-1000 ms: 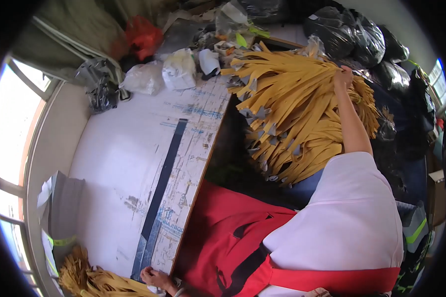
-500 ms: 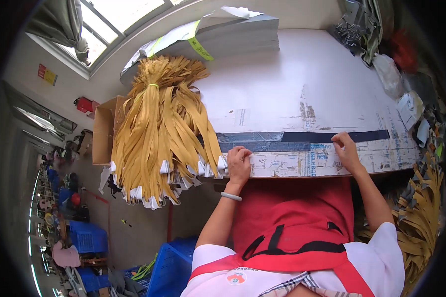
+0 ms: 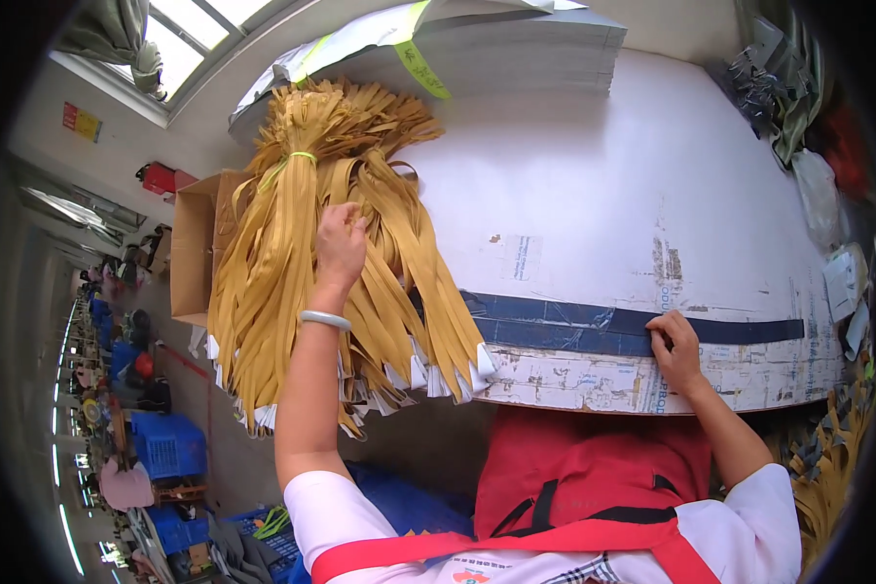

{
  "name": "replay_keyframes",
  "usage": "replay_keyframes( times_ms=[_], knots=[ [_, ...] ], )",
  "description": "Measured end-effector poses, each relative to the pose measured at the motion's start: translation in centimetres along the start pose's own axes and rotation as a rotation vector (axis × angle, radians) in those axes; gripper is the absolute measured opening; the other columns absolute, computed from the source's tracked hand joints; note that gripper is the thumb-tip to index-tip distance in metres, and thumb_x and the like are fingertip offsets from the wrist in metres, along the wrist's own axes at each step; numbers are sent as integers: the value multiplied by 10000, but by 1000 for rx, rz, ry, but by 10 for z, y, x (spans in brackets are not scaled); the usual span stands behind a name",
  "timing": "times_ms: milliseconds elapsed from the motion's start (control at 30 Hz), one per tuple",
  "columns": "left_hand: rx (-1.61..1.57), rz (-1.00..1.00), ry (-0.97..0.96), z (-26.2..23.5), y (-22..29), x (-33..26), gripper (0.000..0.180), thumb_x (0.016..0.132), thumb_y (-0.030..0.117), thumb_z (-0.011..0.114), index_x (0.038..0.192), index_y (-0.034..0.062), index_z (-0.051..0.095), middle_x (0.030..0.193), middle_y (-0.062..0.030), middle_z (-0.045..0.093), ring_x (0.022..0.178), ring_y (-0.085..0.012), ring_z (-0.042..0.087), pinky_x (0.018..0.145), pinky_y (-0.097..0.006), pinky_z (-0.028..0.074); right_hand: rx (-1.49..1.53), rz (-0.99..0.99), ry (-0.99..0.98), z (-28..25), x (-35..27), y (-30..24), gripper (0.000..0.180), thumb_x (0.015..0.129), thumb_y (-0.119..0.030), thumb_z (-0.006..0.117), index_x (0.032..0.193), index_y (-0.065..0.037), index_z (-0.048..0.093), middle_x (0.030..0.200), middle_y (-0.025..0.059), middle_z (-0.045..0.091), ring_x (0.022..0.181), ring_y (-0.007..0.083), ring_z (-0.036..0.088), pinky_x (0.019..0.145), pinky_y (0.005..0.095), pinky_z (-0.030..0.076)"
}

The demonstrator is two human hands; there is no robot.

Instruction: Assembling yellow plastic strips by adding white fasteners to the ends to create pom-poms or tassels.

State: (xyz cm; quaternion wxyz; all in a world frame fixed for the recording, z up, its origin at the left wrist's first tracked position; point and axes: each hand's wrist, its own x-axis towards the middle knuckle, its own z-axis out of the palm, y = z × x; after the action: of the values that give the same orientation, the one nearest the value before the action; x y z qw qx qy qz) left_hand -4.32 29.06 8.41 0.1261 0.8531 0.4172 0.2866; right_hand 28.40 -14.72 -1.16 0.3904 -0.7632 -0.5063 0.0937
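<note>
Long mustard-yellow fabric straps point(image 3: 263, 282) lie in a thick bundle on the left of the table, their white-tipped ends hanging over its front edge. On top of the bundle is my left hand point(image 3: 342, 245), fingers curled in; whatever is between them is hidden. A grey bangle point(image 3: 325, 319) circles that wrist. My right hand point(image 3: 675, 348) rests near the table's front edge, thumb and fingers drawn together, touching a dark blue strip point(image 3: 749, 331) that runs along the table. I cannot make out what, if anything, it pinches.
The white tabletop point(image 3: 555, 185) is worn and patched along its front. A tall stack of grey sheets point(image 3: 526, 58) stands at the back. A cardboard box point(image 3: 193, 258) adjoins the bundle. Dark pieces and plastic bags point(image 3: 816, 195) line the right side; more yellow straps point(image 3: 837, 457) hang below.
My left hand has left the table's front edge and moved left and away from me onto the strap bundle. The view has shifted; my right hand stays by the blue strip.
</note>
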Motion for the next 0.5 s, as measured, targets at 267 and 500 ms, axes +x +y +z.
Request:
replay_keyframes(
  times_ms=[267,500],
  knots=[
    [544,-229,172,-20,-82,152,690,794,379,753,1316,-16,537,1400,-216,510,1299,-364,487,1112,-423,363,-30,29,-4,3,6,-2,124,810,59,599,889,-36,606,771,86,512,652,223,505,566,325,399],
    [351,-508,151,-24,-101,155,570,683,420,799,1130,84,688,1070,-158,719,969,-372,680,872,-451,519,-32,14,-6,2,8,-7,120,816,59,593,893,-32,604,779,91,525,655,230,509,570,330,401]
  ],
)
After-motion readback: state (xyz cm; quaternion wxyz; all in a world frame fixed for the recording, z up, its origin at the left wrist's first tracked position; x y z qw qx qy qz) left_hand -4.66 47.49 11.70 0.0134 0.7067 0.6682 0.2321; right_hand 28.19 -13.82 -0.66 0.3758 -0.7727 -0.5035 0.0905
